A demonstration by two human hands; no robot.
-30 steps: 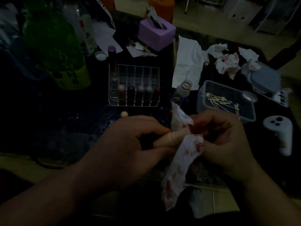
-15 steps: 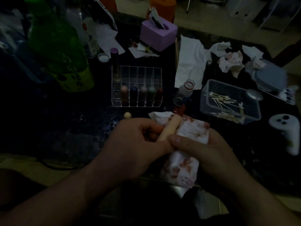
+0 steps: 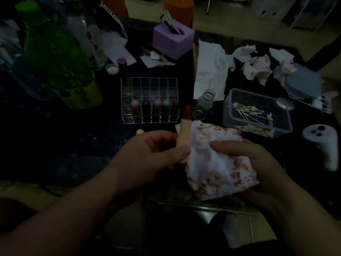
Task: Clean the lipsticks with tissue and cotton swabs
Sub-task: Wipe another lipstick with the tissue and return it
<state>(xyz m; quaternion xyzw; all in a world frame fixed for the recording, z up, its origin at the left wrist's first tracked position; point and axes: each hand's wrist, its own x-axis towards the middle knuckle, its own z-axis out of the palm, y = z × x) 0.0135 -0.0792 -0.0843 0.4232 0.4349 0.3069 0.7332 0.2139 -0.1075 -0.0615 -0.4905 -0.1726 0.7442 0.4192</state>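
My left hand (image 3: 147, 157) grips a peach-coloured lipstick (image 3: 184, 132) upright, its dark red tip uncovered and pointing up. My right hand (image 3: 258, 163) holds a white tissue (image 3: 217, 163) stained red, thumb on top, right beside the lipstick tube. Behind them a clear acrylic organizer (image 3: 149, 84) holds several capped lipsticks in its front row and one taller tube at the back left. A clear plastic box (image 3: 258, 93) with cotton swabs stands to the right.
A small peach cap (image 3: 139, 132) lies in front of the organizer. A small bottle (image 3: 204, 102) and a flat tissue sheet (image 3: 210, 71) lie beyond it. Used crumpled tissues (image 3: 256, 67), a purple tissue box (image 3: 173, 40), a green bottle (image 3: 55, 56) and a white controller (image 3: 323, 143) surround the work spot.
The tissue came off the lipstick and now lies spread over my right hand. My left hand turned the lipstick upright, baring its red tip.
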